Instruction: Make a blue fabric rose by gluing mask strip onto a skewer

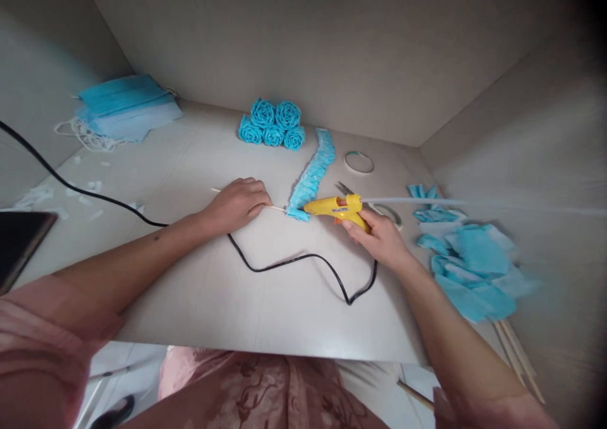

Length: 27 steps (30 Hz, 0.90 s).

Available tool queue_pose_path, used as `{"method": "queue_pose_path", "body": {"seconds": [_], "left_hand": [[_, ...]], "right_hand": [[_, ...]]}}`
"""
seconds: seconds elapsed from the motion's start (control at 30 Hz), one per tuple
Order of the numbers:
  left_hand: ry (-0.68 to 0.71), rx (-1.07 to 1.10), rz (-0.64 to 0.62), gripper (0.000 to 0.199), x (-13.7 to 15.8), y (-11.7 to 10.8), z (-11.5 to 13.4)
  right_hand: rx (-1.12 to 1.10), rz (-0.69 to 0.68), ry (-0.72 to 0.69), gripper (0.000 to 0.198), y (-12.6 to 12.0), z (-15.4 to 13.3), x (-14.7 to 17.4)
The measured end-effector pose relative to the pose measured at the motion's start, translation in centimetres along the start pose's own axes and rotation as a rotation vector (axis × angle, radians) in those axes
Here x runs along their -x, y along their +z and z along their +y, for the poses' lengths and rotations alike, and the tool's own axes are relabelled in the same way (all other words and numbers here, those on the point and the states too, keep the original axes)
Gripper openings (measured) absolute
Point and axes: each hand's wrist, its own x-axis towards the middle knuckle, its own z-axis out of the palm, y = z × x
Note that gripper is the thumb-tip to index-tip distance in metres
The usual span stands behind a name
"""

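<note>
My left hand (pixel 240 204) is closed around a thin wooden stick (pixel 279 209), whose right tip meets the near end of a blue pleated strip (pixel 310 174). That strip lies slantwise on the table, running away from me. In my right hand (pixel 379 234) is a yellow glue gun (pixel 334 207), its nozzle at the strip's near end. A long pale glue stick (pixel 412 200) juts from the back of the gun. Whether glue is coming out is too small to tell.
Several rolled blue flowers (pixel 274 135) are stacked at the back. Blue face masks (pixel 126 103) lie back left. Crumpled blue pieces (pixel 474 258) and wooden sticks (pixel 516 353) sit at right. Scissors (pixel 344 190) and a tape roll (pixel 359 162) lie behind the gun. A black cord (pixel 294 259) crosses the table.
</note>
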Motion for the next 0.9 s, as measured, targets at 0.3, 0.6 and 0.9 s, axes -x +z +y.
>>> {"method": "queue_pose_path", "body": {"seconds": [0.3,0.6,0.9], "left_hand": [[0.002,-0.01,0.001,0.027,0.0,0.0,0.0],[-0.012,-0.009,-0.013,0.027,-0.1,0.0,0.0],[-0.01,-0.015,-0.003,0.028,0.0,0.1,-0.1]], "right_hand": [[-0.015,-0.021,-0.003,0.035,-0.3,0.0,0.0],[-0.083,-0.021,-0.001,0.034,-0.6,0.5,-0.2],[-0.192,0.019,0.036,0.04,0.0,1.1,-0.1]]}}
